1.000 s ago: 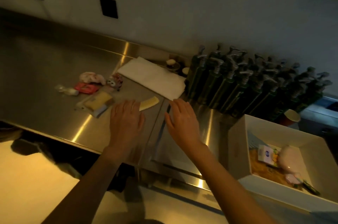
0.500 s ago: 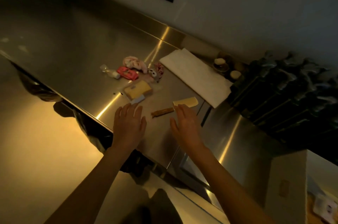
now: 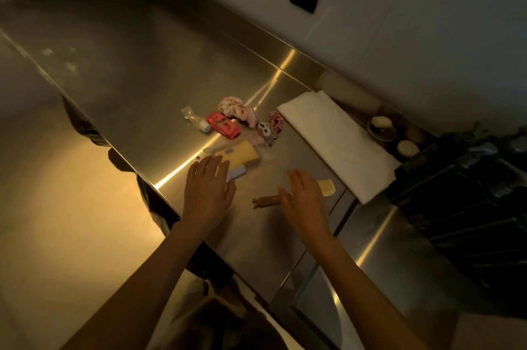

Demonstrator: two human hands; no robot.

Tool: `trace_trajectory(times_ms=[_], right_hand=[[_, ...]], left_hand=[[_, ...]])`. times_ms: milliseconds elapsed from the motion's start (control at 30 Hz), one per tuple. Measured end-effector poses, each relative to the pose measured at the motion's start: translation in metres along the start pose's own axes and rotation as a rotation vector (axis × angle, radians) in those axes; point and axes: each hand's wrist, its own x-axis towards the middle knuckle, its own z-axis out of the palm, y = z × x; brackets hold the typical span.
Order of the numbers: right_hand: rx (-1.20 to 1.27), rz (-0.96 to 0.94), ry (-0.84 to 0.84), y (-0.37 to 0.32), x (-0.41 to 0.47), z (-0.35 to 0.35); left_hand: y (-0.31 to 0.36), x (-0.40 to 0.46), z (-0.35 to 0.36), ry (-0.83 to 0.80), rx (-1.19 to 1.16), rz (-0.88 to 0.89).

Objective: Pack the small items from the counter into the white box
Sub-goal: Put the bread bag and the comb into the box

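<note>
Two hands: left hand (image 3: 209,191), right hand (image 3: 306,201). On the desk (image 3: 128,64): one red packet (image 3: 222,125), one yellow packet (image 3: 245,154), one brown wrapped stick (image 3: 268,201), one pale yellow piece (image 3: 327,187), one pink cloth bundle (image 3: 235,110), one small plush toy (image 3: 266,131), one clear sachet (image 3: 195,120), one white folded cloth (image 3: 336,141). Two small round containers (image 3: 380,124) sat at the desk's back edge.
</note>
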Motion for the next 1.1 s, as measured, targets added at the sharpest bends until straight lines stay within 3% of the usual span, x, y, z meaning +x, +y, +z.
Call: trace_trajectory(times_ms=[200, 400, 700, 1100], right_hand=[[0.015, 0.189, 0.042, -0.009, 0.015, 0.025], [0.023, 0.446, 0.156, -0.032, 0.027, 0.052], [-0.007, 0.831, 0.339, -0.067, 0.013, 0.096], [-0.070, 1.076, 0.426, -0.077, 0.020, 0.122]], left_hand=[[-0.020, 0.052, 0.012, -0.073, -0.057, 0.120], [-0.049, 0.100, 0.039, -0.255, -0.038, 0.251], [-0.053, 0.104, 0.070, -0.308, -0.007, 0.467], [-0.046, 0.106, 0.080, -0.324, 0.039, 0.473]])
